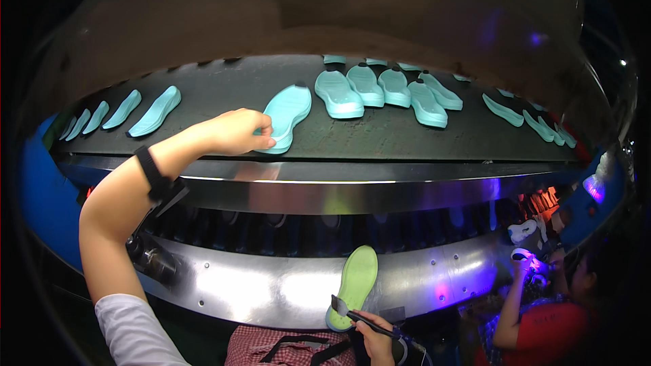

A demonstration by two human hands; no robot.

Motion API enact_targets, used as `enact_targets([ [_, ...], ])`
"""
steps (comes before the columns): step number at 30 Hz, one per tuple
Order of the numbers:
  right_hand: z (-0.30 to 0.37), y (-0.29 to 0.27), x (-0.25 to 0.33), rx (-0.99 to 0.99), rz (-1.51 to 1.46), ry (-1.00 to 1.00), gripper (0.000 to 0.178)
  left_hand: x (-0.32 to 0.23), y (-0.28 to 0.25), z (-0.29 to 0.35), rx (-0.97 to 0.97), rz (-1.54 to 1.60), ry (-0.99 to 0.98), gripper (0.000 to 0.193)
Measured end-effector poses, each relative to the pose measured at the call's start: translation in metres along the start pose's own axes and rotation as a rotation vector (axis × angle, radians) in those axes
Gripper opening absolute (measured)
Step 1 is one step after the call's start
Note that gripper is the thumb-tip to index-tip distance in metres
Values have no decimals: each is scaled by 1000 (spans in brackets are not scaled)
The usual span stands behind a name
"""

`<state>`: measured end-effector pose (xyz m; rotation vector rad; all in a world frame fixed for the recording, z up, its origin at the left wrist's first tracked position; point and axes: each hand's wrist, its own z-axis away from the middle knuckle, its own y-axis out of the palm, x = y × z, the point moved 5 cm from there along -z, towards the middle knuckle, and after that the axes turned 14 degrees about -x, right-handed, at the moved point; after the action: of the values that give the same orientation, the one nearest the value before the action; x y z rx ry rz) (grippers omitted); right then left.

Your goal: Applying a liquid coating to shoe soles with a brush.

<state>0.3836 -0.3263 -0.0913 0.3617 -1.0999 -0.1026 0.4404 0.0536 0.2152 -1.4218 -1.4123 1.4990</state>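
Stretched out to the upper left, my left hand (239,133) has its thumb and fingers closed at the lower edge of a turquoise shoe sole (288,114) on the dark belt (230,95). The sole's upper end has a black tip. At the bottom, my right hand (377,340) grips a brush (341,308) with a dark handle. The brush head lies over the lower part of a yellow-green shoe sole (360,274), which slants across the curved metal ledge (271,285). Whether my right hand also touches this sole I cannot tell.
Several turquoise soles (364,85) stand on the belt to the right, with more (157,112) at the left. A metal rail (352,173) borders the belt under a large overhanging hood (380,13). At lower right, a person in red (549,329) handles a shoe under violet light.
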Motion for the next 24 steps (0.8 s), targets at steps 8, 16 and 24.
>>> enact_targets([
  [8,12,26,37,-11,-47,-140,21,48,10,162,-1167,1339,-219,25],
  [16,7,52,56,59,-242,-188,21,41,124,228,-214,1900,-317,65],
  [24,17,81,49,188,-201,-101,21,-31,294,292,607,2316,-668,74],
])
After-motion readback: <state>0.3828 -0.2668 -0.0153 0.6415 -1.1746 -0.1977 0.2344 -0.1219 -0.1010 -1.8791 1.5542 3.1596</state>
